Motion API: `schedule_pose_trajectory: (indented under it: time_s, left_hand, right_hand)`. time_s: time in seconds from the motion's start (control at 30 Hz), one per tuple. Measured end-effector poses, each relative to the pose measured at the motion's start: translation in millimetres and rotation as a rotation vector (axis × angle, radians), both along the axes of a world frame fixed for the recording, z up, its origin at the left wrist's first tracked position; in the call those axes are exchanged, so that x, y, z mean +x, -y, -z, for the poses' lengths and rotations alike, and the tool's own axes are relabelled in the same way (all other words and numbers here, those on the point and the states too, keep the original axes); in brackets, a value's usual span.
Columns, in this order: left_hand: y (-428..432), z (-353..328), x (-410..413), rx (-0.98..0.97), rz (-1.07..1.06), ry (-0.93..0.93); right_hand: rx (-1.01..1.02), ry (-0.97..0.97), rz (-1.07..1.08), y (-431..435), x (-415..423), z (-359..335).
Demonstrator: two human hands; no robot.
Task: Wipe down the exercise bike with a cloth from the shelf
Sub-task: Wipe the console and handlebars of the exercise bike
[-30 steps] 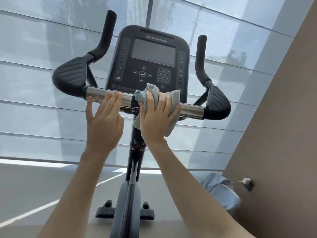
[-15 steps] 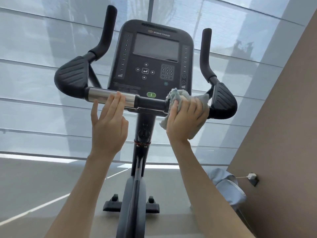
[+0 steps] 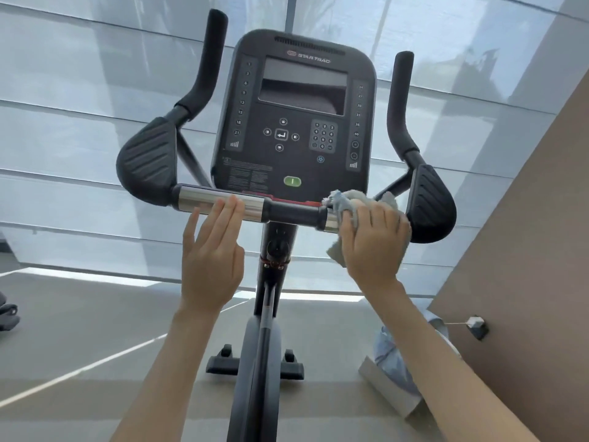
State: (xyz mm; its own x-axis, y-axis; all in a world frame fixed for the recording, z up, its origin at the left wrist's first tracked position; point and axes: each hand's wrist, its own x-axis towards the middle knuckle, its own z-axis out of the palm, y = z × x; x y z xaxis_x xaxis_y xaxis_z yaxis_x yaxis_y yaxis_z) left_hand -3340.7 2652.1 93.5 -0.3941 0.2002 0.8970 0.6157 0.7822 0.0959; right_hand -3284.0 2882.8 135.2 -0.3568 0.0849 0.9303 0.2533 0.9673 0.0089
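Black exercise bike (image 3: 296, 129), chrome handlebar: right hand (image 3: 374, 244) clamped around pale blue-grey terry cloth (image 3: 342, 202) on bar's right end. Left hand (image 3: 212, 250): fingers straight, together, tips touching left chrome sleeve (image 3: 220, 204)

Bike: exercise bike (image 3: 258, 362), seen from the saddle side, front stabiliser on a grey floor (image 3: 95, 330).
Console: black console (image 3: 296, 122) above the handlebar (image 3: 291, 212), screen dark, green button (image 3: 292, 181) near the lower edge.
Left hand: left hand (image 3: 210, 260) flat, fingers straight and together, fingertips touching the chrome sleeve (image 3: 207, 199) left of centre.
Right hand: right hand (image 3: 373, 240) curled over a pale blue cloth (image 3: 342, 199), pressing it on the bar's right end, just beside the right elbow pad (image 3: 430, 205).
Cloth: bunched, a corner hanging below the bar.
Backdrop: pale window blinds (image 3: 79, 90) ahead, brown wall (image 3: 526, 250) on the right.
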Motion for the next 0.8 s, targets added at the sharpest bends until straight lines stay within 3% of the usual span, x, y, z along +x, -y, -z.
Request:
schedule_pose_trajectory:
  time_s: [0.1, 0.23, 0.53, 0.8]
  left_hand:
    - [0.4, -3.3, 1.2, -0.014, -0.002, 0.034]
    - [2.5, -6.7, 5.0, -0.041, -0.013, 0.060]
    - [4.9, -8.3, 8.8, -0.067, -0.050, 0.082]
    - [4.0, -8.5, 10.2, -0.100, -0.097, 0.094]
  right_hand:
    - [-0.052, 0.011, -0.008, -23.9, 8.3, -4.2]
    - [-0.063, 0.041, 0.100, 19.9, -8.4, -12.6]
    - [-0.141, 0.209, -0.110, 113.9, -49.2, -27.7]
    - [0.314, 0.282, -0.210, 62.8, -30.8, -24.5]
